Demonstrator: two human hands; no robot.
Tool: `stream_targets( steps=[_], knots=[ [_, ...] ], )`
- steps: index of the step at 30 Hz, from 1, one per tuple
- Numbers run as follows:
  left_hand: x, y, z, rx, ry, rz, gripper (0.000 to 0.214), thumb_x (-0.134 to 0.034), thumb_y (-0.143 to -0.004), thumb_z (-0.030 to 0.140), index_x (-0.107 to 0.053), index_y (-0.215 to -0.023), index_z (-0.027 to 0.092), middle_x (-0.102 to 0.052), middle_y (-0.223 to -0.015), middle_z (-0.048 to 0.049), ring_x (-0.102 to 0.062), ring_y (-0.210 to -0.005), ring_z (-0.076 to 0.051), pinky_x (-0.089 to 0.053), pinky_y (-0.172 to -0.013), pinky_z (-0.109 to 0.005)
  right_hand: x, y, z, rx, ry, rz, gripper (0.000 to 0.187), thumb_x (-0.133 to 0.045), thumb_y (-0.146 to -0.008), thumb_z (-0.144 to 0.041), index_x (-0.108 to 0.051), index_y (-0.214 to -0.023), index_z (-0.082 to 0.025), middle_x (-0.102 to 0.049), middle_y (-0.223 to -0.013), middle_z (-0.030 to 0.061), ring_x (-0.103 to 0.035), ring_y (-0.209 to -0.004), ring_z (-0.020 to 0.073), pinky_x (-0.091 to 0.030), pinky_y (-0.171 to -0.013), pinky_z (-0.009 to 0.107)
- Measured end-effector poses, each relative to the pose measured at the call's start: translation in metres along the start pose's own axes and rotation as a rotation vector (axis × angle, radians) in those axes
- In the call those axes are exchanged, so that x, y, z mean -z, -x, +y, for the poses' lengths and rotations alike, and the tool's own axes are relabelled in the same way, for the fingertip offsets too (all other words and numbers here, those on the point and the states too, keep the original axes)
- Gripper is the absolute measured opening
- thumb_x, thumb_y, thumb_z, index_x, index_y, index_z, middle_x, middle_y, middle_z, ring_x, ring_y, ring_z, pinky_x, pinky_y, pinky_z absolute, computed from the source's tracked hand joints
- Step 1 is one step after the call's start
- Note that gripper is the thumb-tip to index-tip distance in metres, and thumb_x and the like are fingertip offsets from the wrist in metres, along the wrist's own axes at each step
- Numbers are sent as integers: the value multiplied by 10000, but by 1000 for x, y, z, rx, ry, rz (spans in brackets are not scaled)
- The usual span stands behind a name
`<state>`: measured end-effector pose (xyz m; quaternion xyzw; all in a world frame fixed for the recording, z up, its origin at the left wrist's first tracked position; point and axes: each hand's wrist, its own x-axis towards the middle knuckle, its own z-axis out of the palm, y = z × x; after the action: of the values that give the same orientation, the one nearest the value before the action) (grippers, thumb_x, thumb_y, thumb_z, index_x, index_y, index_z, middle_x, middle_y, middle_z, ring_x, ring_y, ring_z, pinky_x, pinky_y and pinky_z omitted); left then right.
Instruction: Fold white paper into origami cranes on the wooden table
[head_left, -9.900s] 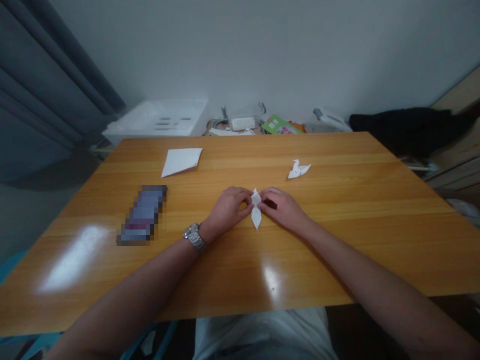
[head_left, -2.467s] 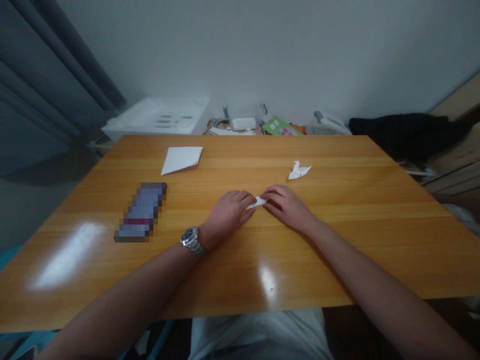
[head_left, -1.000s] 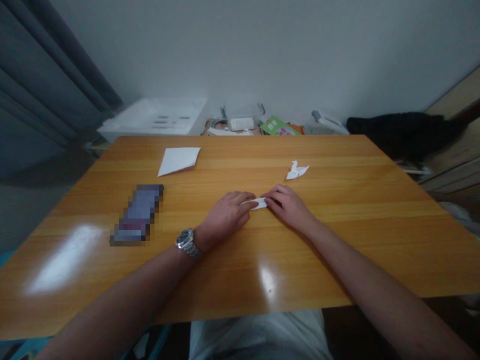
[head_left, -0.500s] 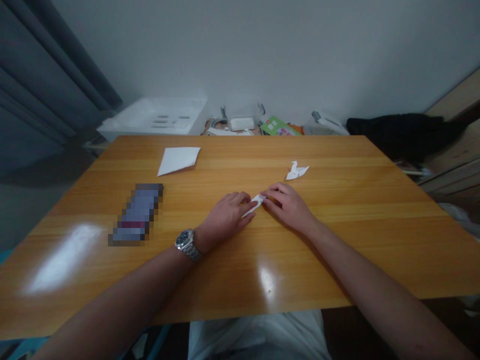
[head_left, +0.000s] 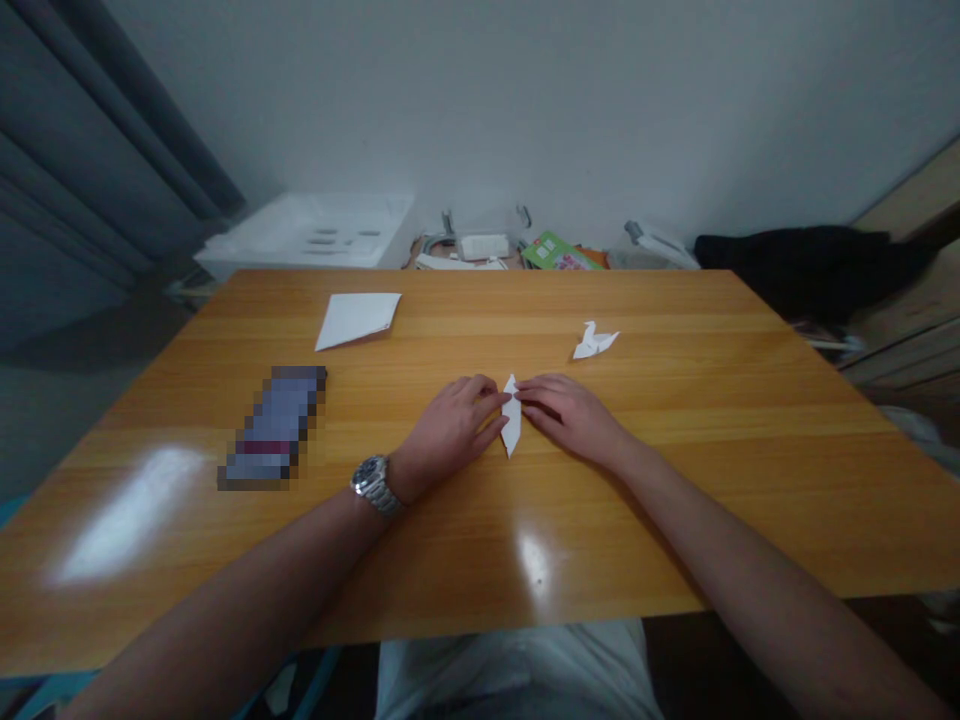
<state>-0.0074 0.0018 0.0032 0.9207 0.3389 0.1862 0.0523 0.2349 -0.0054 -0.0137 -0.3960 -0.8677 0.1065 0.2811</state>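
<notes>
A narrow folded white paper [head_left: 511, 425], pointed at both ends, lies on the wooden table [head_left: 465, 540] between my hands, its long side running away from me. My left hand [head_left: 459, 418], with a metal watch [head_left: 375, 484] on the wrist, has its fingers closed on the paper's left edge. From the right, my right hand [head_left: 574, 412] presses its fingertips on the upper part of the same paper. The fingertips of both hands nearly meet over it. Beyond my right hand stands a folded white paper bird [head_left: 595, 342].
Toward the back left lies a stack of white paper sheets [head_left: 360, 318]. A pixelated phone-like object [head_left: 274, 425] rests left of my left hand. Behind the table's far edge are a white foam tray [head_left: 315, 235], a green booklet [head_left: 559, 252] and dark cloth [head_left: 810, 265].
The folded paper has turned from a slant to pointing straight away from me, and more of it shows. My right fingers have shifted slightly left along its upper part.
</notes>
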Motion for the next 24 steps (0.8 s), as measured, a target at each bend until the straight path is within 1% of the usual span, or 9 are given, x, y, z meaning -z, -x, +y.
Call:
stream_targets(
  steps=[2, 5, 10, 13, 19, 24],
  knots=[
    [-1, 1, -2, 10, -2, 10, 370, -543, -1017, 358, -613, -1334, 182, -594, -1267, -128, -567, -1147, -271, -484, -1012, -440, 1, -1, 0, 3, 3, -3, 246, -574, -1006, -245, -703, -1210, -197, -736, -1238, 112, -658, -1163, 264, -517, -1037, 487],
    [-3, 3, -4, 21, -9, 4, 375, -550, -1010, 370, -615, -1331, 188, -586, -1297, -135, -554, -1189, -286, -474, -1043, -462, 0, -1, 1, 7, -3, -3, 243, -572, -1006, -234, -702, -1208, -200, -732, -1247, 110, -660, -1164, 258, -519, -1036, 479],
    [-3, 3, -3, 39, -26, -7, 375, -547, -1010, 389, -625, -1313, 182, -587, -1303, -138, -557, -1192, -290, -471, -1048, -467, 1, 1, 0, 24, -13, 12, 207, -592, -982, -188, -719, -1143, -215, -713, -1249, 115, -653, -1158, 252, -539, -1001, 463],
    [-2, 3, -2, 48, -9, -13, 372, -553, -1006, 403, -626, -1299, 185, -593, -1283, -134, -561, -1189, -287, -474, -1042, -462, 1, 1, -2, 42, -28, -3, 203, -593, -973, -162, -726, -1111, -229, -705, -1245, 109, -654, -1160, 244, -547, -995, 452],
    [-1, 2, -2, 43, 29, 0, 353, -565, -999, 401, -617, -1278, 192, -600, -1253, -125, -569, -1177, -277, -474, -1035, -450, -2, 2, -5, 53, -54, -18, 215, -590, -965, -147, -733, -1095, -240, -704, -1245, 99, -673, -1139, 236, -568, -978, 446],
    [-1, 2, -2, 52, 42, -11, 359, -575, -993, 401, -614, -1272, 178, -608, -1240, -125, -574, -1163, -273, -475, -1038, -448, -3, 3, -2, 55, -74, -31, 198, -582, -981, -163, -727, -1103, -221, -703, -1247, 109, -678, -1136, 229, -570, -977, 421]
  ],
)
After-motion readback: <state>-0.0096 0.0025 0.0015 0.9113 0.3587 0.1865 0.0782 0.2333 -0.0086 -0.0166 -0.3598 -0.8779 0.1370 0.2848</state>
